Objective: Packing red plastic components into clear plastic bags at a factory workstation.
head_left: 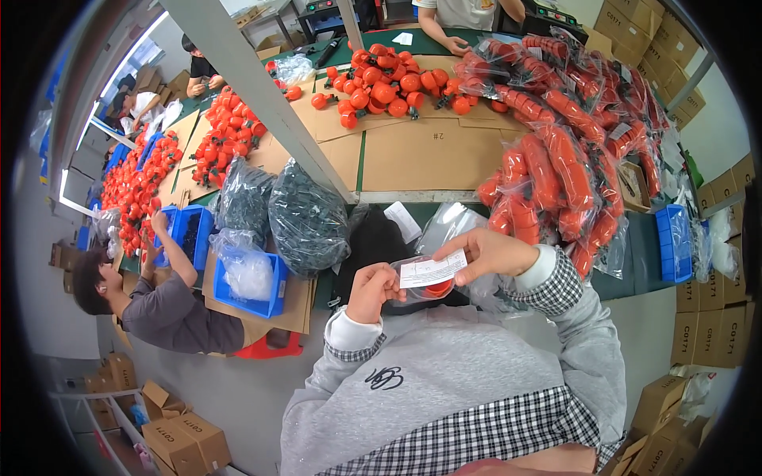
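In front of my chest, my right hand [494, 258] pinches a white printed paper slip [429, 271] between thumb and fingers. Behind and below the slip is a clear plastic bag [414, 295] with a round orange-red piece [438, 289] inside, partly covered by the slip. My left hand [373, 292] is closed, its curled fingers gripping the bag's left edge. Just beyond my hands lie a black cloth-like item [375, 242] and several flat clear bags [451, 224] on the bench.
Bagged orange-red parts [567, 163] are heaped at the right, loose ones [381, 83] across the cardboard-covered bench. A metal post [266, 95] rises left of centre. Large dark-filled bags [305, 218] and a blue bin [274, 289] stand left. A co-worker [171, 305] sits at the left.
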A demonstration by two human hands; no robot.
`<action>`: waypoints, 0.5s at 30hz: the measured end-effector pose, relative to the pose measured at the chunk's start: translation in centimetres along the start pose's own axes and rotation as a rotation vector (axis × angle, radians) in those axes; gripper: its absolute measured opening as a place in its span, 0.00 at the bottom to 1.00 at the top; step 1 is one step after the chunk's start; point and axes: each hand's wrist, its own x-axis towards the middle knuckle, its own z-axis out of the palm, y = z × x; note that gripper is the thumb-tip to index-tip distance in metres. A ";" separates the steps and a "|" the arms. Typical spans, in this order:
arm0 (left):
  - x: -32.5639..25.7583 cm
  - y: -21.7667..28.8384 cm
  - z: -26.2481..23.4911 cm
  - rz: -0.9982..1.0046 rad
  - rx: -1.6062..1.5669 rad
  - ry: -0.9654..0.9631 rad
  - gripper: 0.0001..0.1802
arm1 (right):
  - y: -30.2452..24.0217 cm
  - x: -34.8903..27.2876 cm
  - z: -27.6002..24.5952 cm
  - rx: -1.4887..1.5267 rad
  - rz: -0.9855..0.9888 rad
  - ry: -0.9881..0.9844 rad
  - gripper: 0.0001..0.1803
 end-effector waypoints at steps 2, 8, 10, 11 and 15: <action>-0.1 -0.2 0.1 0.003 0.010 0.012 0.11 | 0.3 -0.4 0.4 0.005 -0.100 -0.053 0.29; -0.7 -0.3 0.5 0.029 0.129 0.038 0.11 | 0.1 -2.0 0.7 -0.069 -0.035 -0.174 0.34; -1.0 -0.3 0.3 0.049 0.181 0.035 0.10 | 0.2 -2.4 0.8 -0.237 -0.072 -0.137 0.30; -1.1 -0.3 0.0 0.057 0.241 0.009 0.11 | 0.2 -2.5 0.8 -0.405 -0.107 -0.098 0.26; -1.5 -0.8 0.8 0.103 0.258 0.038 0.12 | 1.3 -2.5 2.8 -0.827 -0.405 0.285 0.11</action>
